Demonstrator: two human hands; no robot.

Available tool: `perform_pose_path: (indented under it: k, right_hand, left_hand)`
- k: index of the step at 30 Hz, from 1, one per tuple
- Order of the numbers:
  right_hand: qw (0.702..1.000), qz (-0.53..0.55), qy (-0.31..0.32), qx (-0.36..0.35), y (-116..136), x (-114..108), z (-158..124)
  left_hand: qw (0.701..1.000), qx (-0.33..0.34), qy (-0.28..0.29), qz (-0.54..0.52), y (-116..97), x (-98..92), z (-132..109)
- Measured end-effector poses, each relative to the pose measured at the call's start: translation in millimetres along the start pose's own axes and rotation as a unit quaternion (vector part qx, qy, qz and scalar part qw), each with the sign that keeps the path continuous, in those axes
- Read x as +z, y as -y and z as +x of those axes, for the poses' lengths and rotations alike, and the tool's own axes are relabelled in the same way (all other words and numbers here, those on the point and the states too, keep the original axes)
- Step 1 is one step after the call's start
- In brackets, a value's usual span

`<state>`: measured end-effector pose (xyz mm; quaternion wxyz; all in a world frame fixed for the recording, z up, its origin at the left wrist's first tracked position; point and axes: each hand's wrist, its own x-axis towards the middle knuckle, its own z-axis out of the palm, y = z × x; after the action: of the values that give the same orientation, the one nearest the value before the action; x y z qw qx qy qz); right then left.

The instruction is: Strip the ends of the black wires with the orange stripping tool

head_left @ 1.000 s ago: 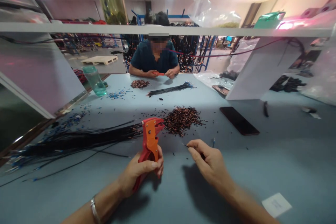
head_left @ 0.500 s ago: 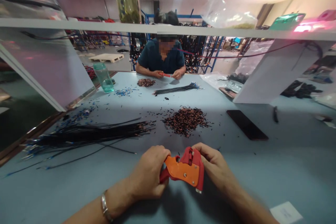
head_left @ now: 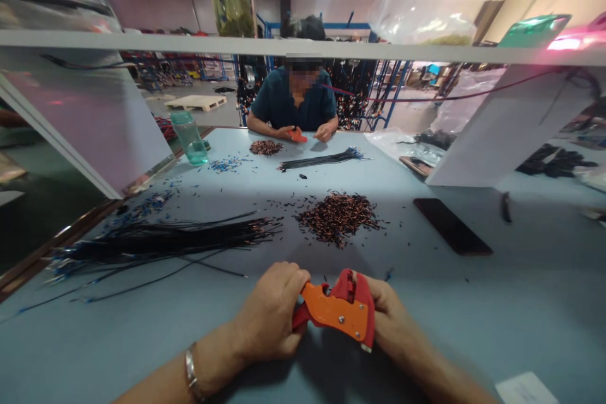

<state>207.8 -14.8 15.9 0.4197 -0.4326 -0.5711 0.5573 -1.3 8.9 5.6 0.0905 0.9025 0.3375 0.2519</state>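
Above the near tabletop (head_left: 449,328): a red-and-orange hand tool (head_left: 338,312) sits between both hands, head toward the right, handles toward the left.
Left hand (head_left: 272,312): its grip is wrapped firmly around the handles; a silvery bracelet (head_left: 190,367) circles the wrist.
Right hand (head_left: 391,309): at the red end of the tool's head, fingertips hidden behind it; I cannot tell whether this grip is pinching anything.
Dark-and-copper pile (head_left: 338,218): small cut pieces heaped beyond the tool, strays scattered around.
Black wire bundle (head_left: 161,241): left of the pile, coppery ends toward it, blue-tipped ends pointing away.
Phone (head_left: 452,227): flat, right of the pile, its screen dark.
Far side: a co-worker (head_left: 293,101) in a dark teal top holds an orange-red tool (head_left: 297,135) near a smaller coppery pile (head_left: 266,148) and a thinner wire bundle (head_left: 324,159).
Green bottle (head_left: 190,139): at the left edge, beside blue scraps (head_left: 227,165).
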Motion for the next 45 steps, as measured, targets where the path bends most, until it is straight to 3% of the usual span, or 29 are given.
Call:
perform_pose_path:
  k: [27,45]
  right_hand:
    - [1.000,0.003,0.010,-0.024,-10,4,3]
    - [1.000,-0.001,0.005,-0.008,-9,4,5]
  left_hand:
    - [1.000,0.011,-0.008,0.015,1,1.5,0]
    - [0.994,0.048,-0.020,0.099,5,0.8,1]
